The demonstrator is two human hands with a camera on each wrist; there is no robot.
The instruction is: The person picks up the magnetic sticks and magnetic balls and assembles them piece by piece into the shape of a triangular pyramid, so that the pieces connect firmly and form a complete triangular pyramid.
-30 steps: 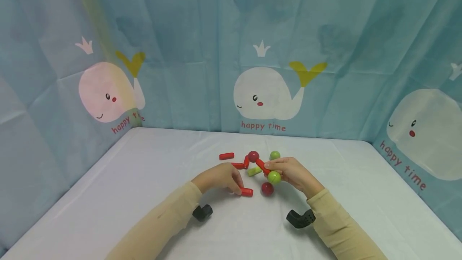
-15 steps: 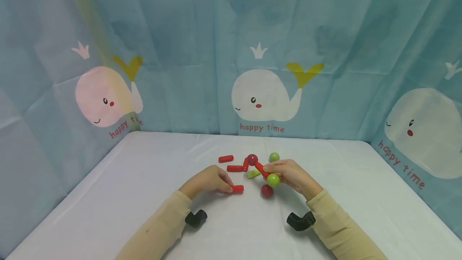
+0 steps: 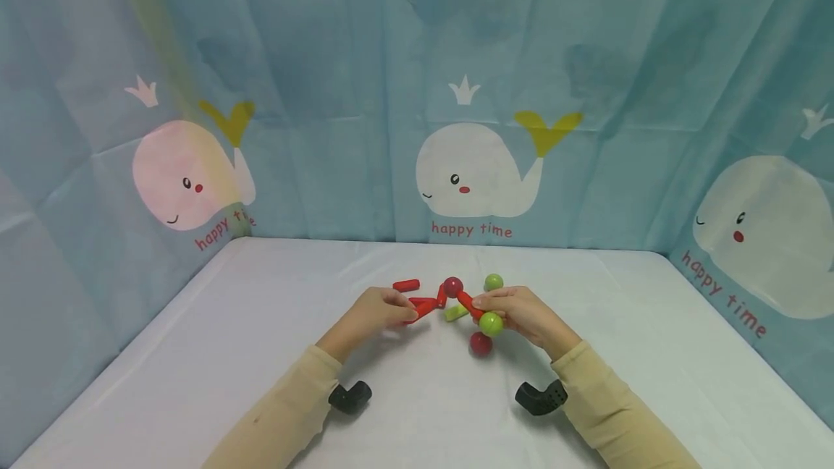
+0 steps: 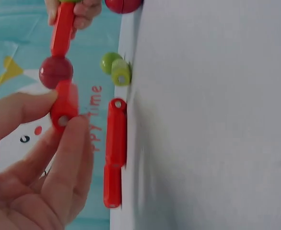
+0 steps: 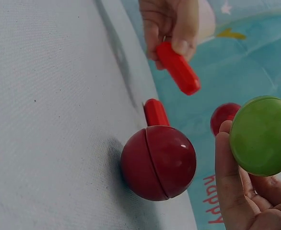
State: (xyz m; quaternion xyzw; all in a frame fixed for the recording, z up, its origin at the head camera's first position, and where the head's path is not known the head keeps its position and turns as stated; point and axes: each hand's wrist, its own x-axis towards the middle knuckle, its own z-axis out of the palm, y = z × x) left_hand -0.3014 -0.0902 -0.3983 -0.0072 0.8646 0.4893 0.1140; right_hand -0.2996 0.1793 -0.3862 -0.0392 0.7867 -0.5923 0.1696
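Observation:
My left hand (image 3: 378,315) pinches a short red rod (image 5: 179,69) between thumb and fingers, raised over the table and pointing right. In the left wrist view its far end overlaps a dark red ball (image 4: 55,72). That ball is on the far end of another red rod (image 3: 468,303), which my right hand (image 3: 526,315) grips. A green ball (image 5: 263,136) is on this rod's near end, by my right fingers. Below it, another dark red ball (image 3: 481,344) rests on the table.
On the white table (image 3: 625,353), a red rod (image 3: 406,285) lies at the back. More red rods (image 4: 115,134) lie behind my left hand. A light green rod (image 3: 455,313) and a green ball (image 3: 494,281) are between and behind the hands. A whale-print curtain (image 3: 326,93) stands behind.
My left hand has carried its red rod left, then up and forward, and tilted it towards the ball-and-rod piece. My right hand stays nearly still, keeping its hold.

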